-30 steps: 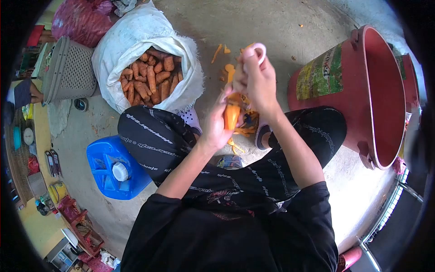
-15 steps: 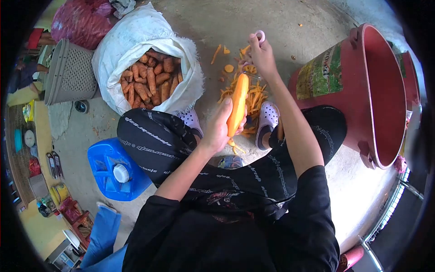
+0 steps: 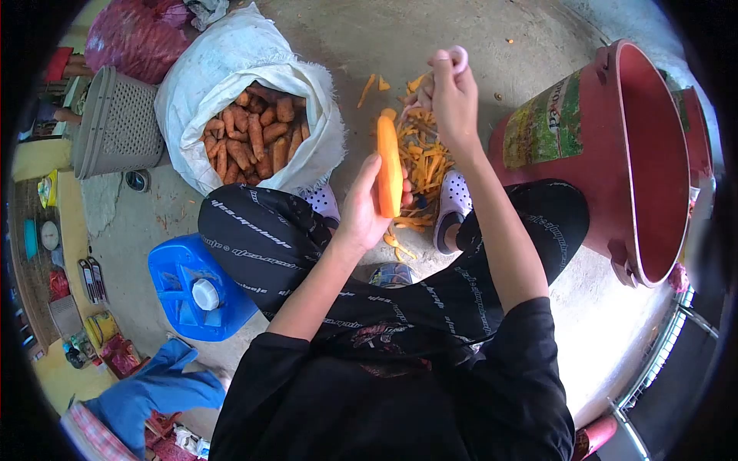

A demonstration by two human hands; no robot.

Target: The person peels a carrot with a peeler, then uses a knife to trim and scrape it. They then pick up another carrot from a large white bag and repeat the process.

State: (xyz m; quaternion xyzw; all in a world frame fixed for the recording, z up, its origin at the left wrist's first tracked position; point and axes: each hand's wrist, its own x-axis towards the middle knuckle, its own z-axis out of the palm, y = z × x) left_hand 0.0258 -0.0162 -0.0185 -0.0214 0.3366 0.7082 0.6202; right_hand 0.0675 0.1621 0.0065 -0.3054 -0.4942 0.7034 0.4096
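Observation:
An orange peeled carrot [image 3: 390, 169] stands nearly upright in the view, its lower part in my left hand [image 3: 367, 201], with the thumb along one side. My right hand [image 3: 455, 100], up and to the right of the carrot, is closed round a tool with a pale pink ring-shaped handle [image 3: 459, 58]; its blade cannot be made out. Hand and tool are apart from the carrot. Orange peelings [image 3: 427, 163] lie in a heap on the floor beneath and between my hands.
A white sack [image 3: 223, 73] of unpeeled carrots [image 3: 257, 134] stands at the left. Around me are a large red bucket [image 3: 600, 161], a blue jerrycan [image 3: 188, 296], grey crates [image 3: 127, 119] and a red mesh sack [image 3: 138, 38]. A person in blue [image 3: 154, 396] is at the lower left.
The carrot has moved left and become more upright in my left hand. My right hand has shifted slightly right, away from it. At the lower left, the person in blue shows more and has moved.

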